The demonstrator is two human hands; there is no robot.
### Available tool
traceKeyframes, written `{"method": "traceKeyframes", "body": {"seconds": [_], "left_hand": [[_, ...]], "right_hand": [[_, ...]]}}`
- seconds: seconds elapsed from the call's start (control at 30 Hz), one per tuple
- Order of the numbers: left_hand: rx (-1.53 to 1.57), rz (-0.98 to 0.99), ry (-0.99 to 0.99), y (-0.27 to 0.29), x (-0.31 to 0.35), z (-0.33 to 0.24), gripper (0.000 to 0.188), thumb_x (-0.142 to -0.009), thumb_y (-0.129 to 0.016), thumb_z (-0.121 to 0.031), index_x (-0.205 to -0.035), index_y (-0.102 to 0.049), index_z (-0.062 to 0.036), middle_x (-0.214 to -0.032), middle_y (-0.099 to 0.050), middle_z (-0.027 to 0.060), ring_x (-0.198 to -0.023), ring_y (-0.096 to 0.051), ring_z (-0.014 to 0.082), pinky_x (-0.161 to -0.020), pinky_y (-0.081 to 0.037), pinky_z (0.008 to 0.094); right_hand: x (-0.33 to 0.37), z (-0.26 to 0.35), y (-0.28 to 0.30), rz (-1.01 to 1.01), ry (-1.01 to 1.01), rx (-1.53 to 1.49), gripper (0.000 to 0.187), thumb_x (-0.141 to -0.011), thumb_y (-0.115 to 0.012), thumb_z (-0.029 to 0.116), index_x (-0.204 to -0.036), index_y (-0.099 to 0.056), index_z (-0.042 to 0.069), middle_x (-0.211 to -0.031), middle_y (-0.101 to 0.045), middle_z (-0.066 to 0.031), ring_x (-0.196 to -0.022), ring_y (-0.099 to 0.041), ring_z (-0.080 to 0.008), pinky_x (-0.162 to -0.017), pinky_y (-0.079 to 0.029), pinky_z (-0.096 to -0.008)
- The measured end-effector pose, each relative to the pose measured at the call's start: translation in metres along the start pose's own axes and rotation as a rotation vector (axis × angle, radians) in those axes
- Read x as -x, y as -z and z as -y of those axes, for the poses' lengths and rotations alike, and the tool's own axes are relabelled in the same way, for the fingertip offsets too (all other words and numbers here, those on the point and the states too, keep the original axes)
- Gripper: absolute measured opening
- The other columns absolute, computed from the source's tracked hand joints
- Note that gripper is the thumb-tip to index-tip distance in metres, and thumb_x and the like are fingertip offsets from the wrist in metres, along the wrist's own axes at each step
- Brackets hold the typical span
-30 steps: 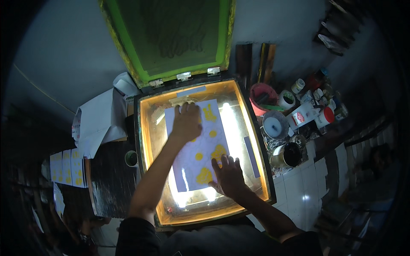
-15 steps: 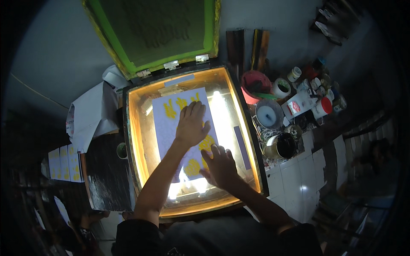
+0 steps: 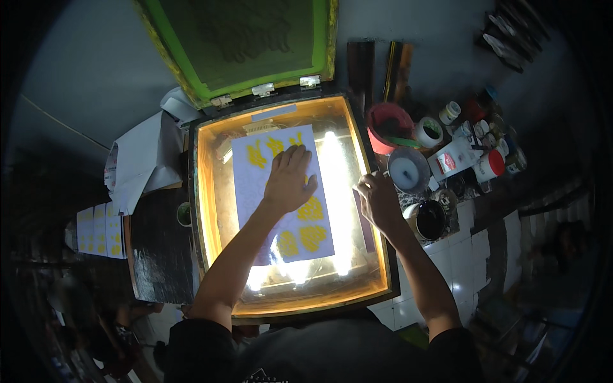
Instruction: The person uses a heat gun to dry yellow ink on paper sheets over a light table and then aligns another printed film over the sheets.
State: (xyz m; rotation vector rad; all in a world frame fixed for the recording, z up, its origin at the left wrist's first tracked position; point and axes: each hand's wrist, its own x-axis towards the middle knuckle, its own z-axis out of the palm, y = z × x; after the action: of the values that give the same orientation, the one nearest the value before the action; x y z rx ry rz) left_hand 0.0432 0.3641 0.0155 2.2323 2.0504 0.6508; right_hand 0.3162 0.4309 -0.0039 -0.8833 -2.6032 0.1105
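A pale lavender sheet of paper (image 3: 255, 210) with yellow printed marks lies on the lit glass of a wooden-framed light table (image 3: 300, 306). My left hand (image 3: 290, 179) rests flat on its upper part, fingers stretched out, covering some of the yellow print. Over the light table's right edge is my right hand (image 3: 380, 198), off the sheet, its fingers curled and pressed together. Whatever they may hold is too small to make out. Below that hand, a dark strip (image 3: 368, 233) lies along the glass. Hinged to the far edge, a green-framed printing screen (image 3: 242, 38) stands raised.
To the right stand a red bowl (image 3: 386, 118), a grey tub (image 3: 407, 169), a dark-mouthed jar (image 3: 429, 219) and several bottles. A white wrapped bundle (image 3: 143, 159) sits at the left above a dark board (image 3: 159, 255). Printed sheets (image 3: 99, 230) lie at the far left.
My right hand has lifted off the sheet's lower right and moved right and away to the light table's edge, its fingers now curled. My left hand stays on the paper.
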Motion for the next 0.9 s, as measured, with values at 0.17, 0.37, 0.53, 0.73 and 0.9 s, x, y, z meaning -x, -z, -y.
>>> {"method": "traceKeyframes", "body": {"seconds": [0.17, 0.37, 0.53, 0.73, 0.9], "left_hand": [[0.047, 0.008, -0.007, 0.003, -0.003, -0.006, 0.057, -0.091, -0.065, -0.028, -0.138, -0.052, 0.0023, -0.148, -0.047, 0.0210, -0.142, -0.041, 0.0391, -0.121, -0.030, 0.0544], [0.003, -0.008, 0.009, -0.001, 0.004, -0.001, 0.058, -0.093, -0.064, -0.030, -0.140, -0.052, 0.0023, -0.148, -0.047, 0.0218, -0.144, -0.040, 0.0389, -0.122, -0.029, 0.0548], [0.028, -0.010, -0.005, -0.008, 0.001, 0.001, 0.059, -0.093, -0.063, -0.031, -0.139, -0.053, 0.0036, -0.150, -0.047, 0.0231, -0.146, -0.038, 0.0382, -0.122, -0.029, 0.0553], [0.016, -0.016, -0.018, -0.008, 0.001, 0.002, 0.061, -0.094, -0.061, -0.033, -0.141, -0.052, 0.0044, -0.151, -0.047, 0.0226, -0.145, -0.039, 0.0369, -0.122, -0.029, 0.0542], [-0.050, 0.039, -0.009, -0.009, 0.002, 0.004, 0.060, -0.094, -0.061, -0.033, -0.141, -0.052, 0.0041, -0.151, -0.047, 0.0225, -0.145, -0.039, 0.0365, -0.122, -0.028, 0.0533]], "right_hand": [[0.020, -0.001, -0.018, -0.026, -0.004, 0.022, 0.019, -0.085, -0.070, 0.008, -0.103, -0.068, 0.010, -0.100, -0.064, -0.0059, -0.095, -0.061, -0.0266, -0.085, -0.047, -0.0423], [-0.006, 0.008, 0.024, -0.040, -0.036, -0.159, 0.021, -0.088, -0.071, 0.001, -0.108, -0.072, 0.003, -0.099, -0.066, -0.0111, -0.091, -0.065, -0.0298, -0.081, -0.051, -0.0416], [-0.006, 0.001, 0.020, -0.047, -0.157, -0.251, 0.011, -0.089, -0.072, 0.002, -0.100, -0.072, 0.005, -0.096, -0.066, -0.0129, -0.091, -0.066, -0.0314, -0.082, -0.052, -0.0422], [-0.001, 0.015, 0.019, -0.123, -0.111, -0.252, 0.005, -0.099, -0.059, 0.001, -0.104, -0.058, 0.002, -0.097, -0.062, -0.0165, -0.096, -0.062, -0.0359, -0.086, -0.049, -0.0458], [0.040, 0.045, 0.072, -0.243, -0.162, -0.386, 0.008, -0.102, -0.057, 0.002, -0.110, -0.058, -0.001, -0.107, -0.068, -0.0189, -0.099, -0.068, -0.0351, -0.088, -0.055, -0.0416]]}}
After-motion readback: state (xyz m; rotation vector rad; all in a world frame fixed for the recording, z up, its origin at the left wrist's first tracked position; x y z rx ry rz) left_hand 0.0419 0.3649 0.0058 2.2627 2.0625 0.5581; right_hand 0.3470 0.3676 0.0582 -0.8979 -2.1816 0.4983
